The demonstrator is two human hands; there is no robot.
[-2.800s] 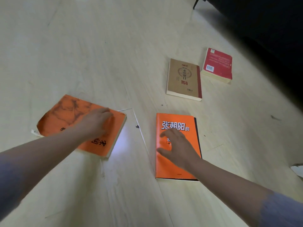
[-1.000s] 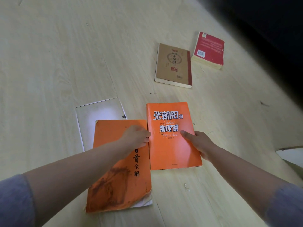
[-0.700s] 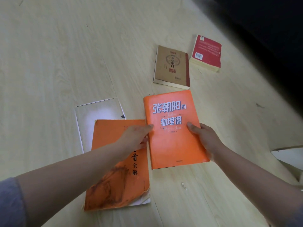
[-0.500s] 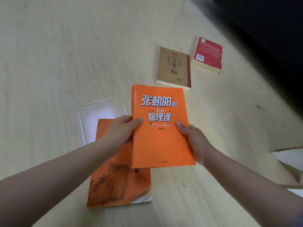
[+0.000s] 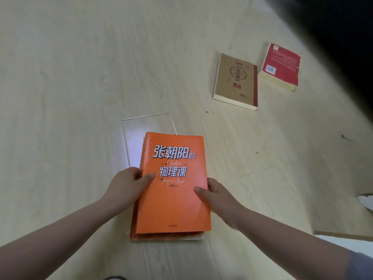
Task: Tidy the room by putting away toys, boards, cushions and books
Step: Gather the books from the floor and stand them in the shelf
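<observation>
- A blue-grey sleeve (image 5: pixel 361 265) shows at the lower right corner; both forearms reach forward, bare from there to the wrist.
- The left hand (image 5: pixel 127 186) holds the left edge of the orange book (image 5: pixel 173 203). Its thumb lies flat on the cover and its fingers curl down beside the edge, so the grip is a clamp, not a spread palm.
- The right hand (image 5: pixel 220 197) holds the right edge the same way, with the thumb on the cover and the fingers wrapped over the side and hidden.
- The orange book lies face up, squarely on top of a worn orange book (image 5: pixel 167 237), of which only the lower edge and a strip of the left edge show. The stack rests on the pale wooden floor (image 5: pixel 80 98).
- Just beyond the stack is a glossy rectangular floor panel (image 5: pixel 137 138).
- Farther off to the right, a brown book (image 5: pixel 235 80) lies flat, with a red book (image 5: pixel 280 65) just beside it; whether they touch cannot be told.
</observation>
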